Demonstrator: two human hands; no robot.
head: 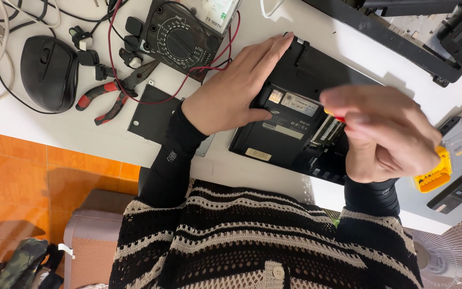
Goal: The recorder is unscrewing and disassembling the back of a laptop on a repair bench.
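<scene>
Left hand: the left hand point(236, 88) lies flat and open, fingers stretched, palm pressed on the left end of the laptop point(295, 118); it grips nothing.
Right hand: the right hand point(386, 134) is curled nearly closed and blurred; a small red piece, likely a screwdriver point(339, 118), shows at its fingertips, but how it is gripped cannot be told.
Laptop: black, upside down on the white table point(81, 128), its underside with pale stickers facing up; it lies under both hands, the left hand at its left end, the right hand above its right part.
Open bay: a slot with a greenish board shows in the laptop just under the red piece; the right hand hides the rest.
Left of laptop: a dark flat plate point(153, 112) just beside it, partly under the left forearm; red-handled pliers point(110, 93) beyond that; a black mouse point(49, 72) farther left.
Above laptop's left end: a dark multimeter point(180, 35) with red and black leads.
Right of laptop: a yellow bit holder point(434, 174), half hidden by the right hand.
Cut off: another black device point(402, 27) at the top edge, far above the laptop.
</scene>
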